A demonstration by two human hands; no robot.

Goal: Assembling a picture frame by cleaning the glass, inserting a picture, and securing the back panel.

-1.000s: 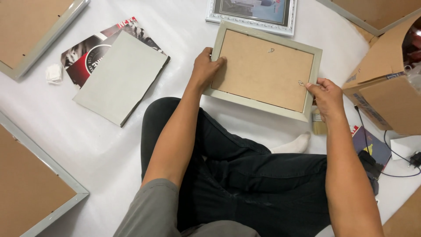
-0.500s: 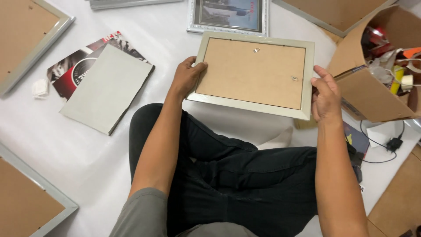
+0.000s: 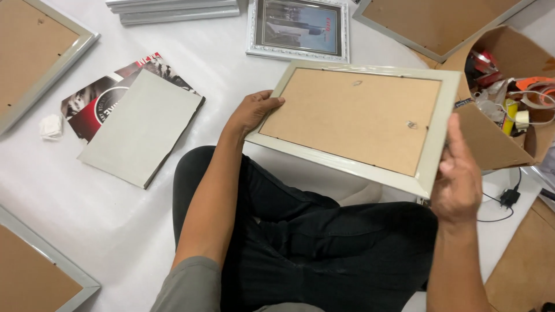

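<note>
Head view, our left hand [image 3: 251,112] and right hand [image 3: 457,185] gripping pale frame [image 3: 358,118] edges, brown fibreboard back up, white floor [image 3: 133,231] near-left.

Picture frame [image 3: 352,118], back up, held above the lap between left hand [image 3: 252,111] and right hand [image 3: 458,179]. Beyond it on the floor sheet [image 3: 115,231]: a framed photo [image 3: 299,29]. Left: backing board [image 3: 141,127] lying on magazines [image 3: 95,101]. Right: an open cardboard box [image 3: 497,136] containing tape rolls [image 3: 535,92].
</note>
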